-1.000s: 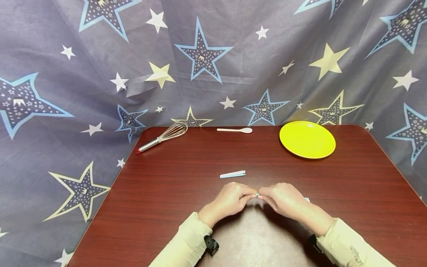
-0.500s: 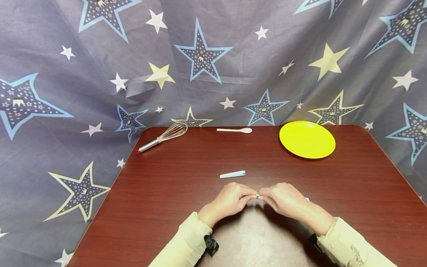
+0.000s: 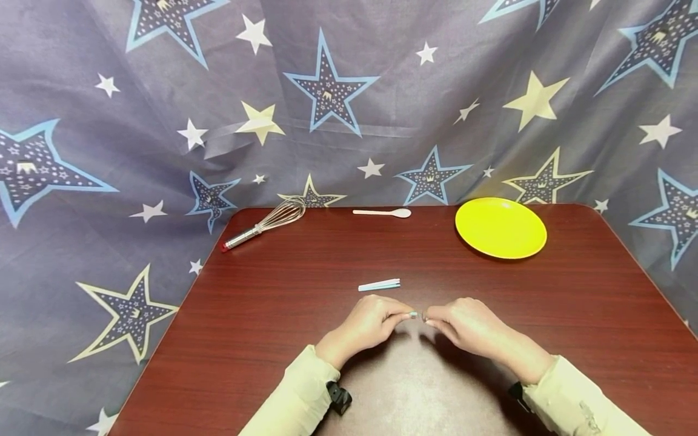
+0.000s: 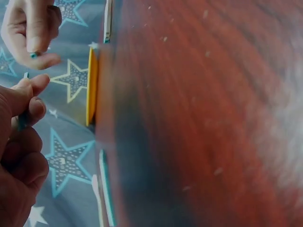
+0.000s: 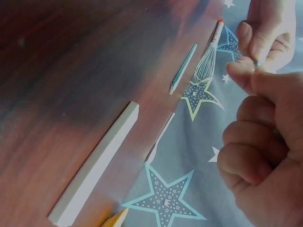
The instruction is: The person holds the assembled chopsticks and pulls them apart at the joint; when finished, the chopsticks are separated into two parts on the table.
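Observation:
My left hand (image 3: 368, 321) pinches a small teal piece (image 3: 414, 315) with a pale end, between thumb and forefinger. Opposite it, my right hand (image 3: 471, 327) pinches another small piece, its teal end (image 4: 33, 55) showing in the left wrist view. A narrow gap separates the two pieces; the fingers cover most of both, so their kind cannot be told. Just beyond the hands lies a slim blue-and-white strip (image 3: 378, 284), perhaps a bag clip. In the right wrist view a long whitish bar (image 5: 94, 165) lies on the table near the right hand.
Along the back of the brown table (image 3: 305, 266) lie a whisk (image 3: 264, 224) with a red-ended handle, a white spoon (image 3: 382, 212) and a yellow plate (image 3: 500, 228). A grey curtain (image 3: 349, 157) with stars hangs right behind the table's far edge.
Both hands were fingertip to fingertip around one small blue spot. Now the left hand has shifted slightly left, opening a gap, with a small piece at each hand's fingertips.

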The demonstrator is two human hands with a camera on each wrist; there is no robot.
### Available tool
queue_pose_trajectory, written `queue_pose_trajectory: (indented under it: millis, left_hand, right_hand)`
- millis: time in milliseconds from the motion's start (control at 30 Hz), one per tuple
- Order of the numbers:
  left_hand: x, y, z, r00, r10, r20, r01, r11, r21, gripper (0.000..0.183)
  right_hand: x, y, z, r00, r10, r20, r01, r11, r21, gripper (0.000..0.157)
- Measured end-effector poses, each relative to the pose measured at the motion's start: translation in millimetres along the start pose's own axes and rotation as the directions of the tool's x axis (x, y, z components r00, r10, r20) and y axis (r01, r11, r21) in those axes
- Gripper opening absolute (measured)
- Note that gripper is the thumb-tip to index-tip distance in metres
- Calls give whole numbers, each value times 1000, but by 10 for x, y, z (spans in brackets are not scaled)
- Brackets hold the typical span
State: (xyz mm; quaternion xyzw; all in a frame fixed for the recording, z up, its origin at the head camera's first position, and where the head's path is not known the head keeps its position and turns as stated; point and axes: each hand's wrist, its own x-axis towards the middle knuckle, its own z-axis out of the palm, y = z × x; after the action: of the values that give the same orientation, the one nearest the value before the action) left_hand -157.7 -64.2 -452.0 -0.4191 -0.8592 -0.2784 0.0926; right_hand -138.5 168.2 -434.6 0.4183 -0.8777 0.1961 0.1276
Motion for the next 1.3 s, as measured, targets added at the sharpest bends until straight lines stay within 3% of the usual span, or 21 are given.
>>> queue_pose_trajectory:
  millis: [200,400,467,567,667,733,900,1000,1100,1300]
  left_hand:
    - [49,0,-102,999,-34,40,32,998,51,18]
    - [23,-78,-157,991,-87,102,77,993,95,17]
    - [12,-110,-171,989,-77,123,66,993,97,22]
    - [-4,-156,-186,989,-49,143,37,995,90,36]
    - [-15,-197,-191,991,-41,130,32,997,70,48]
    - [-13,-216,-197,989,-81,124,75,996,49,52]
    - [-10,-232,-224,973,-217,72,215,976,45,26]
    - [-24,-242,-228,969,-249,7,247,966,78,7]
    - [-30,-254,-221,962,-270,-44,273,956,110,6]
    - [-9,-267,-192,935,-346,-84,355,921,158,9]
  right_hand:
    - [-9,47,-63,993,115,32,-114,993,-41,33]
    - [-85,117,-133,977,210,46,-210,978,-16,14]
    - [-113,145,-161,972,230,48,-230,973,-4,7]
    - [-147,190,-195,967,248,56,-249,968,7,10]
    - [-177,237,-210,967,248,60,-249,968,14,13]
    - [-199,265,-215,968,245,56,-246,969,21,16]
    - [-272,325,-226,966,254,41,-255,966,39,22]
    - [-313,365,-219,967,253,18,-253,967,23,22]
    - [-339,392,-214,968,251,2,-251,968,-3,21]
    - [-354,422,-229,959,282,25,-281,959,-24,22]
